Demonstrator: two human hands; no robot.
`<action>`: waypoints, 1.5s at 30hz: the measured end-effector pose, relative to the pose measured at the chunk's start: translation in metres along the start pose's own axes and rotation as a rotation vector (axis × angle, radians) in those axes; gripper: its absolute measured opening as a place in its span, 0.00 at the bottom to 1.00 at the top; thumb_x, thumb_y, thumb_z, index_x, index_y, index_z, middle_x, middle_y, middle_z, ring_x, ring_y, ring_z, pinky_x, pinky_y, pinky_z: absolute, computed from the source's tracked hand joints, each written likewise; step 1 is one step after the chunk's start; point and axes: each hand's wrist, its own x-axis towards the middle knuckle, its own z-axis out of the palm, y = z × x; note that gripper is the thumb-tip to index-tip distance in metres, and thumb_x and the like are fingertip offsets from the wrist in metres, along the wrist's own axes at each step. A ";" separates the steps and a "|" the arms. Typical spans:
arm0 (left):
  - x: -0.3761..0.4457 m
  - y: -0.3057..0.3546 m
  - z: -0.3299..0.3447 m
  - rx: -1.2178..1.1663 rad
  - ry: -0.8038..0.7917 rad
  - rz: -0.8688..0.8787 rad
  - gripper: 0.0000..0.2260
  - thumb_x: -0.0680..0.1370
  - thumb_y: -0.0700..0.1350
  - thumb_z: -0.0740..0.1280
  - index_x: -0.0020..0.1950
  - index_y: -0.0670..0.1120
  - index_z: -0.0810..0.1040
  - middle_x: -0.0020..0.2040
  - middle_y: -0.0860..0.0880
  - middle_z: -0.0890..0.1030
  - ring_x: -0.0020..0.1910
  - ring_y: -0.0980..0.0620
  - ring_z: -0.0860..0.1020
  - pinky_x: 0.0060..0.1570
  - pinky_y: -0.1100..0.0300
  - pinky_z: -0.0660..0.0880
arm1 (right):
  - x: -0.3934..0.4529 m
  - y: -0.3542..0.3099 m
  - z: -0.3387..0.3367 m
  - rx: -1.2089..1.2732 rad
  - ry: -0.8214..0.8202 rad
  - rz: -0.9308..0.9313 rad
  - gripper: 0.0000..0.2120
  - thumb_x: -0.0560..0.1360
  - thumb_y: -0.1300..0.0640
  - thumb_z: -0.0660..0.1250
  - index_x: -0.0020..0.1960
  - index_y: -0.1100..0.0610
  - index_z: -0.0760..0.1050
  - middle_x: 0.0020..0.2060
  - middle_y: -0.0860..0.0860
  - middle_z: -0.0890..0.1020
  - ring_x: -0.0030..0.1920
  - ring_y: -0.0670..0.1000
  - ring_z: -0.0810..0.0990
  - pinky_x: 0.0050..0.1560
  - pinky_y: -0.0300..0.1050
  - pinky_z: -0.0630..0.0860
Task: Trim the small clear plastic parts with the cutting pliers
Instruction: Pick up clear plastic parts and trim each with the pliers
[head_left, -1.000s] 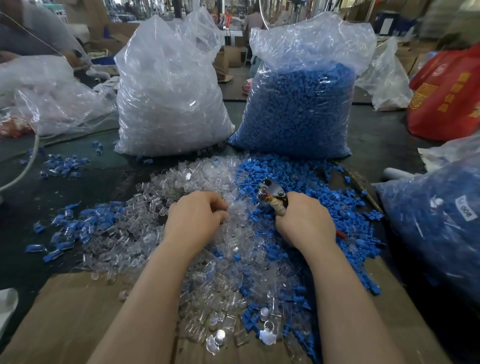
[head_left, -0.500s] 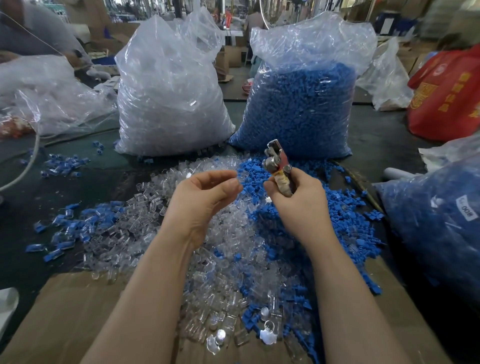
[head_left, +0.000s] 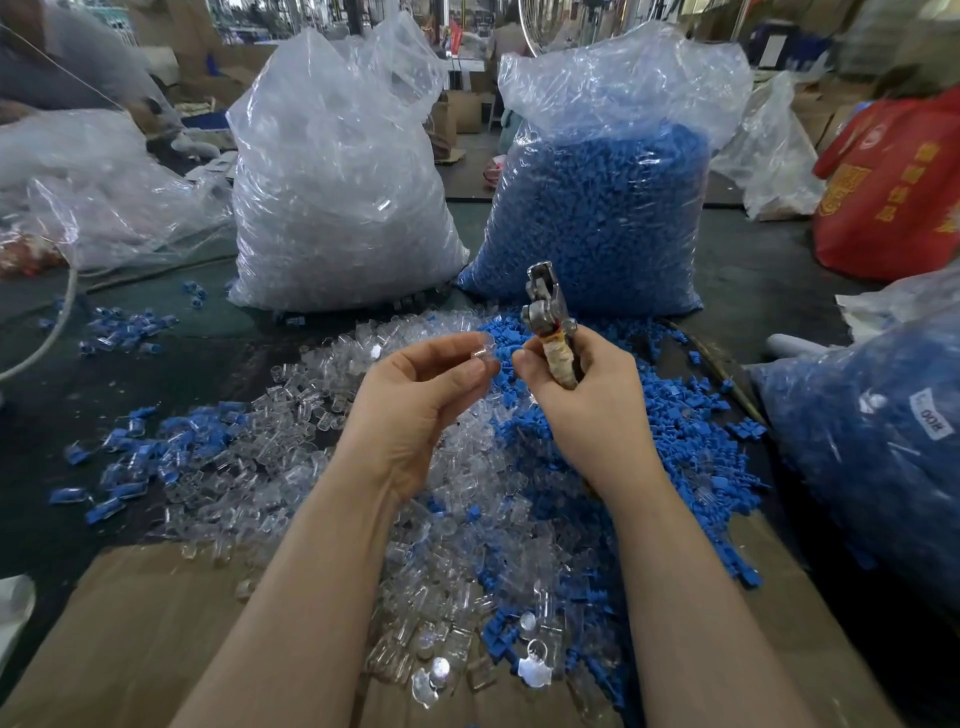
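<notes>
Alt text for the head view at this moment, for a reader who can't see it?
Left hand pinches a small clear plastic part beside cutting pliers gripped upright in the right hand, above a pile of clear and blue parts. Two big bags of parts stand behind.

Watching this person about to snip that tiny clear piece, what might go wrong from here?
The left hand pinches the clear part at its fingertips, close to the cutting pliers in the right hand; a misjudged cut might nick a finger. The part is tiny and see-through, so if it slips it would likely vanish into the loose clear pieces below.
</notes>
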 end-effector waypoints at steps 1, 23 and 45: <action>0.000 0.000 0.000 0.018 -0.002 0.012 0.12 0.63 0.36 0.73 0.46 0.42 0.84 0.45 0.43 0.86 0.47 0.49 0.85 0.44 0.64 0.80 | 0.000 -0.001 0.000 0.004 -0.006 -0.001 0.07 0.76 0.53 0.71 0.41 0.52 0.76 0.36 0.46 0.80 0.35 0.49 0.76 0.38 0.45 0.74; -0.005 -0.001 0.009 0.413 0.047 0.236 0.08 0.71 0.36 0.76 0.47 0.46 0.85 0.43 0.51 0.87 0.43 0.59 0.84 0.42 0.70 0.76 | 0.000 -0.001 0.002 -0.064 -0.060 -0.046 0.04 0.76 0.54 0.70 0.43 0.46 0.77 0.33 0.39 0.80 0.35 0.42 0.77 0.37 0.42 0.74; -0.003 -0.002 0.006 0.287 0.127 0.280 0.08 0.72 0.35 0.75 0.47 0.47 0.84 0.45 0.46 0.86 0.48 0.49 0.83 0.53 0.56 0.78 | 0.001 -0.001 -0.005 -0.063 -0.141 0.027 0.02 0.74 0.53 0.70 0.45 0.51 0.79 0.36 0.47 0.82 0.39 0.52 0.80 0.45 0.58 0.79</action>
